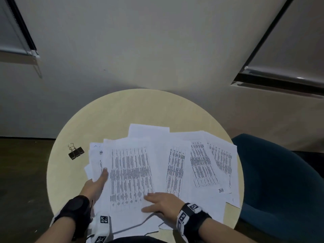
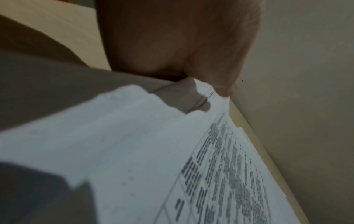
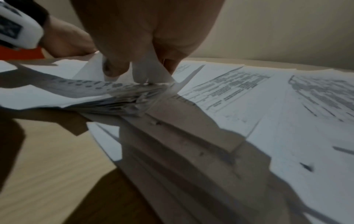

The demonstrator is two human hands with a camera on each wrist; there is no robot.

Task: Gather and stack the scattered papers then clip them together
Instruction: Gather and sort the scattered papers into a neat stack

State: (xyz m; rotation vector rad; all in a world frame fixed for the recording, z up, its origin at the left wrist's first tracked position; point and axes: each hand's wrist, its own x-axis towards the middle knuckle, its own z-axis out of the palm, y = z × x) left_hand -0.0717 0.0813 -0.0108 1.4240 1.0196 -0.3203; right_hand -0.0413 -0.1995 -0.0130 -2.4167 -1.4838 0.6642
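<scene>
Several printed white papers (image 1: 203,163) lie fanned across the round beige table (image 1: 140,106). A looser bundle (image 1: 129,172) sits at their left end. My left hand (image 1: 102,176) grips the bundle's left edge, thumb on top and fingers hidden beneath; the left wrist view shows the thumb (image 2: 220,84) pressing the sheet edge. My right hand (image 1: 152,202) lies flat on the bundle's near right corner with fingers stretched leftward. In the right wrist view its fingertips (image 3: 114,68) press down on sheets that curl up beneath them. A black binder clip (image 1: 76,152) lies alone on the table, left of the papers.
A dark blue chair (image 1: 280,181) stands close against the table's right side. A plain wall rises just behind the table. The rightmost sheets hang slightly over the table's right rim. Bare tabletop shows at the back and around the clip.
</scene>
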